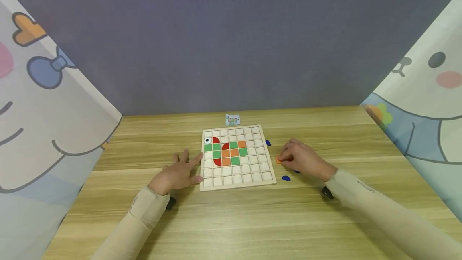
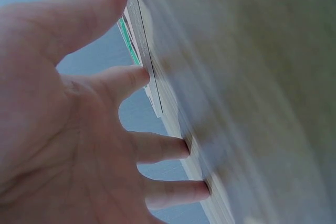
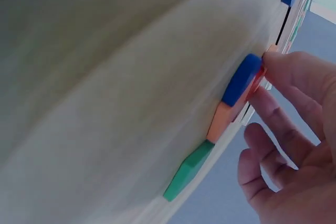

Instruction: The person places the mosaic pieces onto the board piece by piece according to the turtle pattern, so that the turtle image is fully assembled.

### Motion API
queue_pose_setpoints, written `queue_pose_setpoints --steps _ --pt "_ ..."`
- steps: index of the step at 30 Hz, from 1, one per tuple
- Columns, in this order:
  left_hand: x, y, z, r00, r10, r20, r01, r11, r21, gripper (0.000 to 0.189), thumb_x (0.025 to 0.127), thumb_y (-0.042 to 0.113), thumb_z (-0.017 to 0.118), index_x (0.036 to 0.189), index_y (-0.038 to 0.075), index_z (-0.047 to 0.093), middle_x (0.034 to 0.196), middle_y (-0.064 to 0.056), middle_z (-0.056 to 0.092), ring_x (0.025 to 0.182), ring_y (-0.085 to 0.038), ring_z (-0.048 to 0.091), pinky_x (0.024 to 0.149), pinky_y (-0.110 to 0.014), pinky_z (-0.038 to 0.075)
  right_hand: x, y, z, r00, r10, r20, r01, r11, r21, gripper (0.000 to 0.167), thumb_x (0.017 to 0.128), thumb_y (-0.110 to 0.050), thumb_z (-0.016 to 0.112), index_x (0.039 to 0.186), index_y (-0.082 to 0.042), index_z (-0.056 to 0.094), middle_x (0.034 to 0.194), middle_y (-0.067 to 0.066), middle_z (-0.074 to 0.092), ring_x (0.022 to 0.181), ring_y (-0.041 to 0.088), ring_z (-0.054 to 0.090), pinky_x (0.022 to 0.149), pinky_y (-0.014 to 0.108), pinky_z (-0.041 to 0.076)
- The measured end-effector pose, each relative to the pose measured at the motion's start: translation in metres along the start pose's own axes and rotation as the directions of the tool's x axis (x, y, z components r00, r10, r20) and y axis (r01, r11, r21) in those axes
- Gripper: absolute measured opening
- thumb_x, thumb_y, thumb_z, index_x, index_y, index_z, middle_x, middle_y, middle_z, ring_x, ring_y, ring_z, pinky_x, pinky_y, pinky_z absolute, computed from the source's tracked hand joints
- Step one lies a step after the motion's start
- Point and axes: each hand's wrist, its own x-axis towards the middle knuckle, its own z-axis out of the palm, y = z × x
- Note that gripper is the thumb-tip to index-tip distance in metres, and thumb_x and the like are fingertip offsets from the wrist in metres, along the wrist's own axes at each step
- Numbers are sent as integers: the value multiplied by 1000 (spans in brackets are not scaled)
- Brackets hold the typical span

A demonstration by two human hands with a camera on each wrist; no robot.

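A wooden grid board [image 1: 252,169] lies on the table, with green, orange and red pieces and a white eye piece [image 1: 207,140] in its squares. My left hand [image 1: 177,175] is spread at the board's left side; thumb and index finger touch its edge. To the right of the board, my right hand [image 1: 303,159] pinches a red piece [image 3: 255,83] between thumb and fingertip, low over the table. An orange piece [image 1: 278,159] shows beside those fingertips. The red piece's full shape is hidden by the fingers.
Blue pieces lie right of the board: one half-round piece [image 1: 286,178] nearer me, another blue piece [image 1: 268,143] by the board's edge. A green piece [image 3: 189,170] lies near the right hand. Behind the board is a small picture card [image 1: 232,119]. A grey wall [image 1: 238,51] closes the back.
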Motion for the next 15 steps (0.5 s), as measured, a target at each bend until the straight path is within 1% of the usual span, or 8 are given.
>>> queue_pose_setpoints --steps 3,5,7,9,12,15 --pt "0 1 0 1000 -2 1 2 1000 1 79 90 47 59 153 21 19 150 -33 6 131 -59 9 84 -77 25 3 -1 0 1000 14 -4 -14 1000 -6 10 80 -9 76 89 -14 77 80 -12 61 75 10 46 65 27 43" --pt "0 1 -1 1000 -5 2 5 1000 2 79 90 47 58 153 22 19 150 -33 5 131 -59 9 84 -77 25 6 -3 1 1000 25 -9 -25 1000 -19 8 81 -12 76 88 -15 77 73 -15 58 72 11 43 63 28 39" --pt "0 2 -1 1000 -7 2 7 1000 3 79 89 48 59 153 22 19 150 -33 5 131 -59 9 84 -77 25 10 -6 2 999 25 -20 -26 999 -30 7 81 -15 76 88 -14 77 70 -16 55 70 11 41 62 29 38" --pt "0 2 -1 1000 -8 2 8 1000 3 79 89 48 59 153 22 19 150 -33 5 131 -59 8 84 -77 25 15 -9 3 1000 11 -29 -12 999 -35 9 81 -18 77 89 -14 78 70 -16 54 70 11 42 61 28 38" --pt "0 1 -1 1000 -6 0 6 1000 3 79 89 47 59 153 22 19 150 -33 5 131 -59 9 84 -77 25 24 -18 5 998 -36 -42 35 999 -29 10 80 -18 78 89 -13 78 75 -13 59 72 10 45 63 28 41" --pt "0 1 -1 1000 -5 -2 5 1000 3 78 90 47 59 153 22 19 150 -33 5 131 -59 9 84 -77 26 34 -27 9 996 -86 -20 86 996 -10 10 80 -17 78 88 -11 78 82 -10 61 76 11 47 66 28 43"
